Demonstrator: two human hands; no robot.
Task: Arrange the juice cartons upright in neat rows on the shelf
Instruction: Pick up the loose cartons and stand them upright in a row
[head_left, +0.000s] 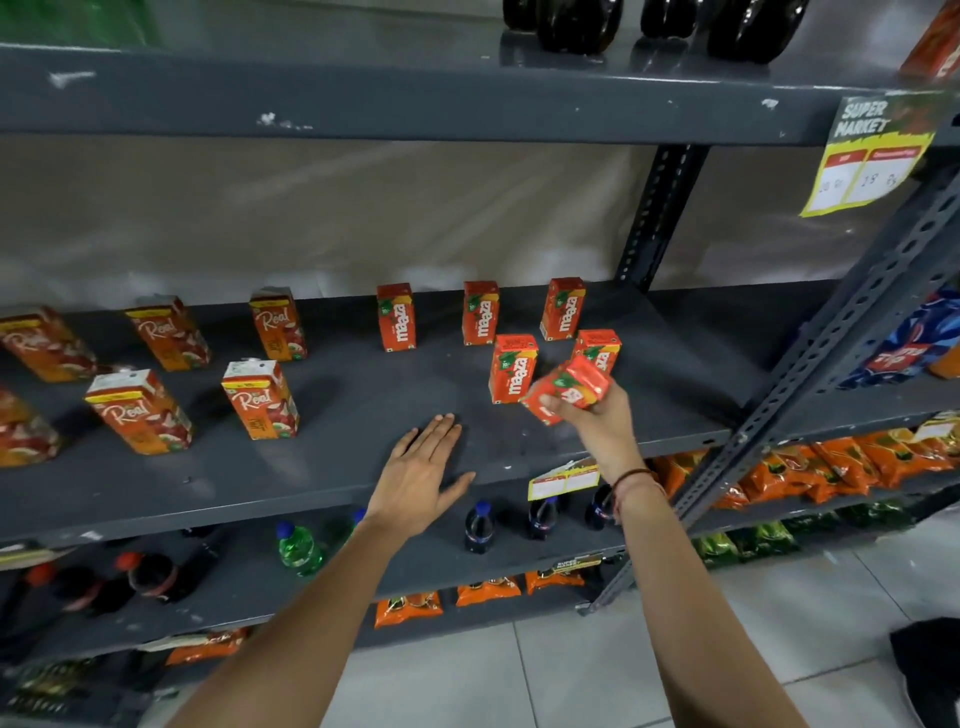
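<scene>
The right hand (592, 415) is clamped around a small red Maaza carton (566, 391), tilted on its side just above the grey shelf (363, 395), right in front of two upright Maaza cartons at the front (513, 368) (597, 349). Three more Maaza cartons (481, 313) stand upright in a row at the back, and the taller Real cartons (261, 399) stand spaced out to the left. The left hand (423, 475) lies flat, fingers spread, palm down on the bare shelf, holding nothing.
</scene>
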